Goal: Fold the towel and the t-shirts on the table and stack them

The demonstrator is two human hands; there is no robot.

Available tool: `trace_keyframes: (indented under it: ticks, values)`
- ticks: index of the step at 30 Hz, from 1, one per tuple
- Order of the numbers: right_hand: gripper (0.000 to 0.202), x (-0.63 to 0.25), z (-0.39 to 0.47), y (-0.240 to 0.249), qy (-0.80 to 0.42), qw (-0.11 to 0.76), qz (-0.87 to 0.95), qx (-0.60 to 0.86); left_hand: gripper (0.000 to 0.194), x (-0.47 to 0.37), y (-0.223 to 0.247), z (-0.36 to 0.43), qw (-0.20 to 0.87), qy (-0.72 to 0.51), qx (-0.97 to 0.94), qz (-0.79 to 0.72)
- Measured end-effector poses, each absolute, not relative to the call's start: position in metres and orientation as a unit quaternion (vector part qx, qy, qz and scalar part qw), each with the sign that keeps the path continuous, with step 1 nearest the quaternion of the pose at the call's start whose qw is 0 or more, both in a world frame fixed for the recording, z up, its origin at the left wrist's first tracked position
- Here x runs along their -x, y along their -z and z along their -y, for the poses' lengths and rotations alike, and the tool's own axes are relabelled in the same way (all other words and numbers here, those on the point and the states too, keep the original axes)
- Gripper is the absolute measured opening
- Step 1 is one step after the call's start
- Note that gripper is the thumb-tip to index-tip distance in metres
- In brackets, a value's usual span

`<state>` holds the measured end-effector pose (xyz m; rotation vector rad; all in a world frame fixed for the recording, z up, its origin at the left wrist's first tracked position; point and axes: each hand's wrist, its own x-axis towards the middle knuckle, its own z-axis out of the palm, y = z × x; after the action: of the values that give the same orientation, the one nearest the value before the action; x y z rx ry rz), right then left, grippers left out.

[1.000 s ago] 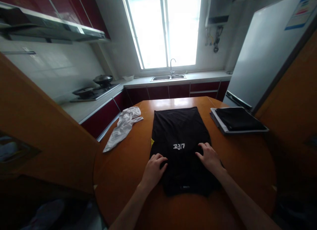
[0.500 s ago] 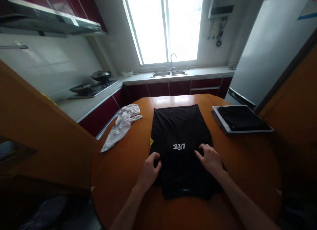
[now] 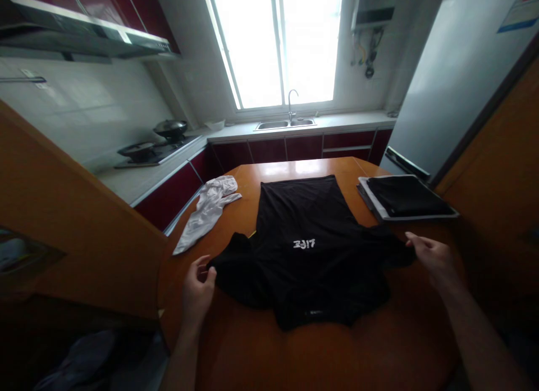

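Note:
A black T-shirt (image 3: pixel 305 217) with white lettering lies spread on the wooden table (image 3: pixel 295 357), its collar end toward me and its hem toward the window. Both short sleeves stretch out to the sides. With curled fingers, my left hand (image 3: pixel 199 290) grips the end of the left-side sleeve. On the other side, the fingertips of my right hand (image 3: pixel 433 259) pinch the opposite sleeve's edge. The shirt's body rests flat, with some wrinkles around the shoulders.
A crumpled white garment (image 3: pixel 206 211) lies at the table's left. At the right sits a stack of folded clothes (image 3: pixel 404 197), black on top. Beyond are a counter with a sink (image 3: pixel 273 125), a stove with pans (image 3: pixel 138 150) and a fridge (image 3: pixel 438 76).
My hands have moved apart from the shirt's sides, drawing both sleeves outward. The sleeves now lie spread out left and right instead of tucked in by the body.

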<state>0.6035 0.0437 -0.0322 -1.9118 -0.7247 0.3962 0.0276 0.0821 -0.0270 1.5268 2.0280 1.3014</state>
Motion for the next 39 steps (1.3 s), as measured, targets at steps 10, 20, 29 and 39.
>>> trace_keyframes:
  ticks: [10,20,29,39]
  values:
    - [0.031,-0.594,-0.031,0.059,-0.006,0.402,0.489,0.774,0.036,-0.028,0.037,-0.071,0.030,-0.356,-0.642,-0.678]
    - [0.025,-0.472,0.052,0.036,-0.218,0.258,0.798,0.499,0.046,-0.109,0.018,0.001,0.154,-0.130,-0.916,-0.346]
    - [0.020,-0.468,0.055,0.047,-0.113,0.258,0.817,0.503,0.041,-0.130,0.024,-0.012,0.040,-0.127,-0.927,-0.350]
    - [0.017,-0.465,0.054,0.032,-0.178,0.398,0.752,0.495,0.026,-0.140,0.007,-0.008,0.147,-0.171,-0.914,-0.338]
